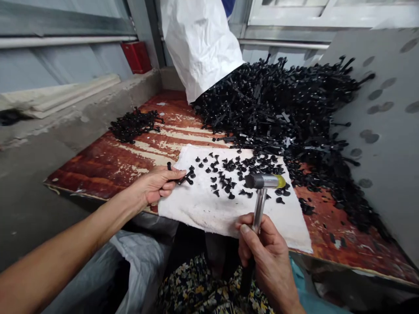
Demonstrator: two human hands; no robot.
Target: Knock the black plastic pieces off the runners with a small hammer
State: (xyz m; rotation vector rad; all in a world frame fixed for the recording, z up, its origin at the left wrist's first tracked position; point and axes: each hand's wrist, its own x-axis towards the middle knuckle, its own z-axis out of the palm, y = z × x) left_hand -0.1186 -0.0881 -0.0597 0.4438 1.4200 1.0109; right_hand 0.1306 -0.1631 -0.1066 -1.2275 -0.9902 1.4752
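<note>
My left hand (156,184) is closed on a black plastic sprue strip (182,176) at the left edge of a white cloth (209,213). My right hand (266,253) grips the metal handle of a small hammer (263,181) with a black face on one end and a yellow face on the other. The hammer head hovers over the cloth's right part. Several small black mushroom-shaped plastic pieces (229,172) lie scattered on the cloth between the two hands.
A large heap of black plastic sprues (288,113) spills from a white sack (199,41) at the back right. A smaller pile (132,124) lies at the back left of the worn red board (108,161). A grey panel (386,131) stands on the right.
</note>
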